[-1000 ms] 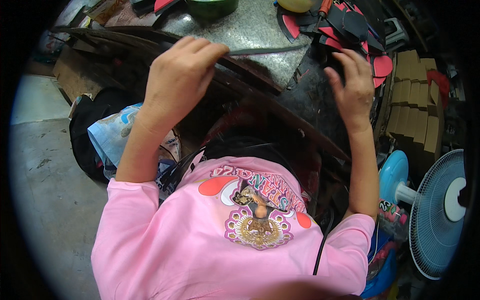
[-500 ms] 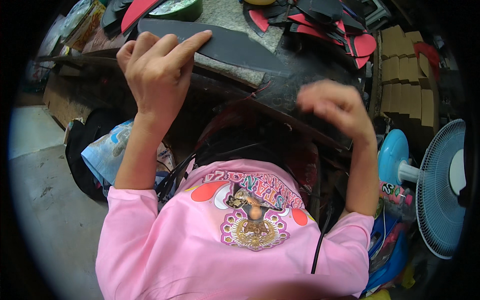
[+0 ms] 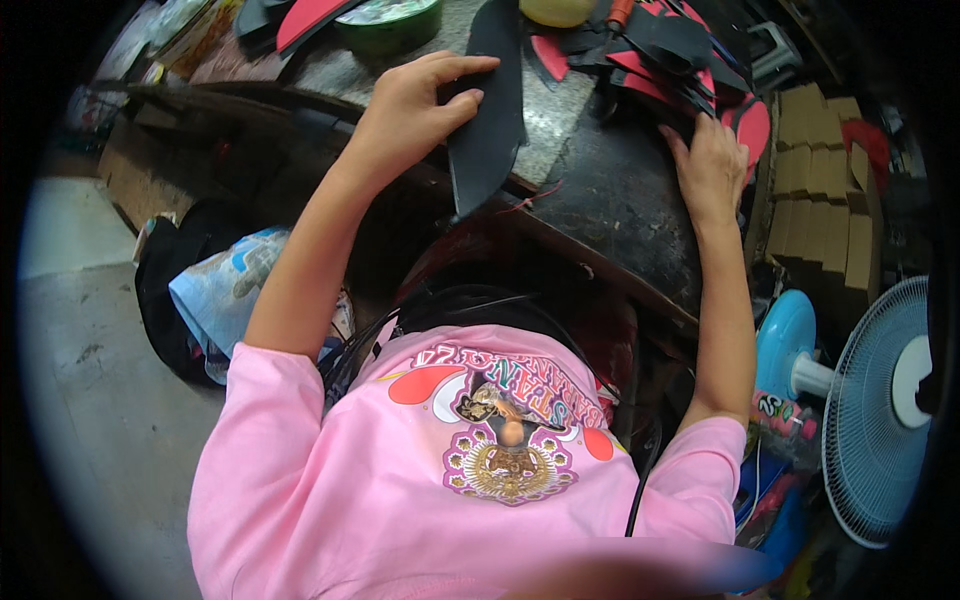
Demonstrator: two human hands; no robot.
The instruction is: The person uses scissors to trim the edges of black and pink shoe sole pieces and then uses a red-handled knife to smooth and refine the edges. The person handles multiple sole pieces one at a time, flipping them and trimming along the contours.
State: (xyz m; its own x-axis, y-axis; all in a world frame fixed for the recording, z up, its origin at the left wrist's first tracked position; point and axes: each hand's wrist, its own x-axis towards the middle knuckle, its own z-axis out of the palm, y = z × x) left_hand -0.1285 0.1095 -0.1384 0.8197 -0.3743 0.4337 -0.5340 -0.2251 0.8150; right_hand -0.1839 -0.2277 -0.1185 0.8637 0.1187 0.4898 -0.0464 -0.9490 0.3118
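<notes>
A flat black shoe sole (image 3: pixel 490 150) stands lengthwise at the bench's front edge, its near end jutting past that edge. My left hand (image 3: pixel 415 115) grips it by its left side. The index finger and thumb lie across its face, and the other fingers are hidden. Over to the right, my right hand (image 3: pixel 712 170) reaches to the near side of a heap of black and red sole pieces (image 3: pixel 680 65). Its thumb is spread from the fingers, and the fingertips touch the heap beside a rounded red piece (image 3: pixel 750 125).
A green basin (image 3: pixel 390 25) and more black and red pieces (image 3: pixel 305 22) sit at the back left. A yellow bowl (image 3: pixel 557 10) and a red-handled tool (image 3: pixel 620 14) are at the far side. Cardboard boxes (image 3: pixel 820 190) and a blue fan (image 3: pixel 880 410) stand at the right.
The black sole has swung from lying crosswise to lengthwise and shifted right with my left hand. My right hand has moved forward from the bench's front to the heap.
</notes>
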